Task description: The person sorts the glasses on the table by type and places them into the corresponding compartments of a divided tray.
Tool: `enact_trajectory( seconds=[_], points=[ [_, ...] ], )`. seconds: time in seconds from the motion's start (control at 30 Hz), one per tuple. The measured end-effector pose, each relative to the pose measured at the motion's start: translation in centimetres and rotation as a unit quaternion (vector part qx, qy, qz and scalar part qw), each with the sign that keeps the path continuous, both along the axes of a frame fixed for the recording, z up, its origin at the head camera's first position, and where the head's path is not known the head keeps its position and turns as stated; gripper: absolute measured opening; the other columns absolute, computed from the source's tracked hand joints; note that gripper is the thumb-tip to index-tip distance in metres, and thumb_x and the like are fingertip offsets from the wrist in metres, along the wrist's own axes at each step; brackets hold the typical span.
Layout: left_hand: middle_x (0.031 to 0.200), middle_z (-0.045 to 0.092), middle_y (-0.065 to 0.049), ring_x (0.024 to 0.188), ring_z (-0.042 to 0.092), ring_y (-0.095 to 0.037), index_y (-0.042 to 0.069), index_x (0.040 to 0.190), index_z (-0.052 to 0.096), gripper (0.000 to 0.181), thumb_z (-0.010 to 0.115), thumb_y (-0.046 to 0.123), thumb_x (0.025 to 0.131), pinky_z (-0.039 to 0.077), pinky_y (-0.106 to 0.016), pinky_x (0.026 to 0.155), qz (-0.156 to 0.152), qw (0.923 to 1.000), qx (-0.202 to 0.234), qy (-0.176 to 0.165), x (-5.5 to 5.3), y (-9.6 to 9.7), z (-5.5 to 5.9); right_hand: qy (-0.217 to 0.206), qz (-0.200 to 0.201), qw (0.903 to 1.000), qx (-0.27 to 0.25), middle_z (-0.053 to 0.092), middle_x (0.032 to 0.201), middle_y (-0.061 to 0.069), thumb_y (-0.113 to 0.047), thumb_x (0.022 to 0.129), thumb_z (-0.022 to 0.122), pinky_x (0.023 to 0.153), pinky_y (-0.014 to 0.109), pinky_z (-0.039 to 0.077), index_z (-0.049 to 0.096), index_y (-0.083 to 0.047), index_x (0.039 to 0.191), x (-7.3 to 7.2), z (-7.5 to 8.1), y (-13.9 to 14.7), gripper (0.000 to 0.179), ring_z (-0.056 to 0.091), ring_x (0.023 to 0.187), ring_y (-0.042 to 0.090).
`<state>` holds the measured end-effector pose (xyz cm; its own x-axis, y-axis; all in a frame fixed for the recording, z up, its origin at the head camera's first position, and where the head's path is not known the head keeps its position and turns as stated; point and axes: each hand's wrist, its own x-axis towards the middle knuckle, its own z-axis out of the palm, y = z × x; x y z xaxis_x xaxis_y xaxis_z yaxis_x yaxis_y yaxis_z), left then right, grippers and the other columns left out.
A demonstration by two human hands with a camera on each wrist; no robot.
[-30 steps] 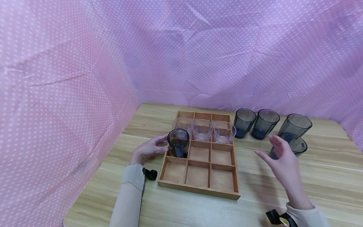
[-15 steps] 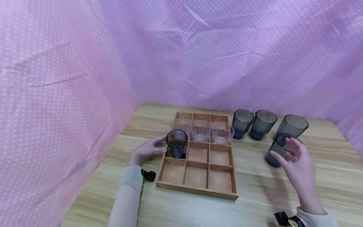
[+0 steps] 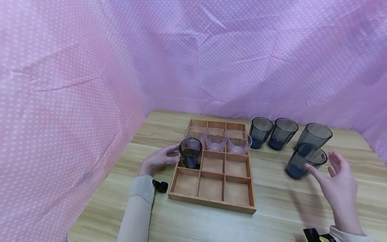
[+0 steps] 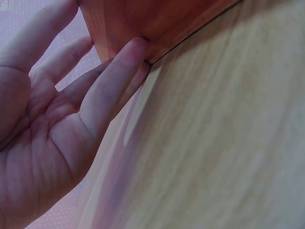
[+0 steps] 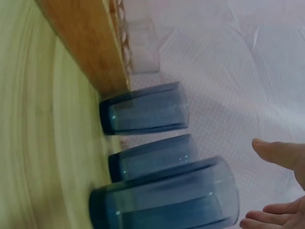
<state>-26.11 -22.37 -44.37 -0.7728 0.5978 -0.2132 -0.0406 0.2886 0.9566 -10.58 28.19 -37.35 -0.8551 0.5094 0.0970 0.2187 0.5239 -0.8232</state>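
Note:
A wooden compartment tray (image 3: 211, 201) lies on the table. My left hand (image 3: 160, 159) rests at its left side, and in the left wrist view the fingers (image 4: 112, 88) touch the tray's outer wall (image 4: 138, 21). One dark glass (image 3: 190, 154) stands upright in the left compartment of the tray's middle area, and several clear glasses (image 3: 216, 141) fill a row behind it. At the right, my right hand (image 3: 340, 188) is spread with nothing in it, its thumb near the rim of the closest dark tumbler (image 3: 303, 163). That tumbler (image 5: 167, 198) also shows in the right wrist view.
Another dark tumbler (image 3: 315, 134) stands just behind the closest one. Two more, a left tumbler (image 3: 260, 132) and a right tumbler (image 3: 282, 132), stand near the tray's back right corner. A pink dotted cloth (image 3: 193, 60) hangs behind the wooden table (image 3: 281, 208).
My right hand has moved right, from in front of the closest dark tumbler to its right side. The left hand and the tray have stayed in place.

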Motion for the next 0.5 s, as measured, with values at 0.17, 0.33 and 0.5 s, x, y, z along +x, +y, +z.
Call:
enact_trajectory(
  seconds=[0.17,0.33,0.5],
  points=[
    [0.163,0.016,-0.012,0.148,0.022,-0.036,0.010,0.155,0.019,0.082,0.069,0.017,0.090,0.041,-0.039,0.111,0.002,1.0000,0.001,-0.002,0.1,-0.1,0.1,-0.005,0.020,0.9998,0.003,0.017,0.161,0.018,-0.028,0.089,0.071,0.105,-0.003,0.021,0.013,-0.004,0.155,-0.7,-0.3,0.3,0.091,0.020,0.148,0.028],
    [0.163,0.015,-0.012,0.148,0.020,-0.036,0.011,0.156,0.019,0.083,0.069,0.019,0.090,0.039,-0.042,0.112,-0.004,1.0000,-0.001,-0.005,0.1,0.0,0.2,-0.027,0.023,0.9992,-0.019,0.010,0.162,0.017,-0.031,0.089,0.070,0.109,0.003,0.021,0.007,-0.004,0.155,-1.4,-0.8,0.9,0.095,0.016,0.148,0.030],
    [0.163,0.016,-0.012,0.148,0.020,-0.036,0.011,0.156,0.019,0.083,0.069,0.021,0.090,0.038,-0.045,0.113,-0.009,0.9999,-0.005,-0.002,0.0,0.0,0.3,-0.047,0.023,0.9983,-0.026,0.009,0.161,0.020,-0.035,0.089,0.069,0.120,0.032,0.023,0.005,-0.003,0.155,-2.2,-1.0,1.4,0.098,0.018,0.146,0.039]
  ],
)
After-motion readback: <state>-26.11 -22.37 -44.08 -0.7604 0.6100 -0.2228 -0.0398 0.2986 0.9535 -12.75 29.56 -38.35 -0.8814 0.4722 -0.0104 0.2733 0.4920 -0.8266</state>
